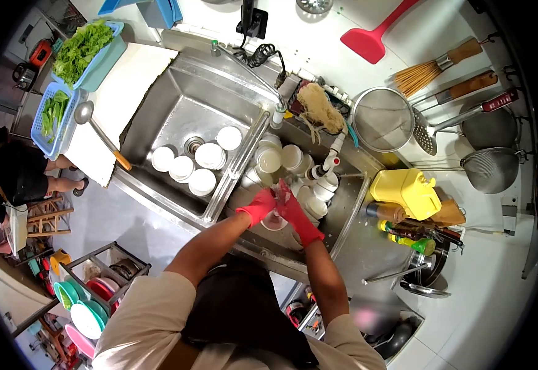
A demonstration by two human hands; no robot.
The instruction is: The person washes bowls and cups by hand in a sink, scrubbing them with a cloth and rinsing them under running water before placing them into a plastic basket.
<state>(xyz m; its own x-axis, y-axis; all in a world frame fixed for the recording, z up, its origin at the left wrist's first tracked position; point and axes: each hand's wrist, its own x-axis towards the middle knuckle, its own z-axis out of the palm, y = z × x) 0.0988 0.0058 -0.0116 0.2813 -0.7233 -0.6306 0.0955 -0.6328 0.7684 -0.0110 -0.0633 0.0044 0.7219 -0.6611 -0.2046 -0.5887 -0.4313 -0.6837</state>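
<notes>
Both my hands wear pink-red rubber gloves and meet over the right sink basin (348, 221). My left hand (258, 208) is closed, its fingers against my right hand (296, 216), which is closed too. A small pale, shiny piece shows between the fingers; I cannot tell what it is. Just below them sits a round, whitish bowl (274, 222), partly covered by the gloves. White bowls and cups (269, 160) crowd the basin around my hands, with more stacked bowls (315, 206) to the right.
The left basin (186, 92) holds several white bowls (210, 155) near its drain. A faucet (278, 114) stands between the basins. A ladle (99, 132) lies on the white board by baskets of greens (84, 52). On the right are a yellow jug (404, 192) and hanging strainers. Another person stands far left.
</notes>
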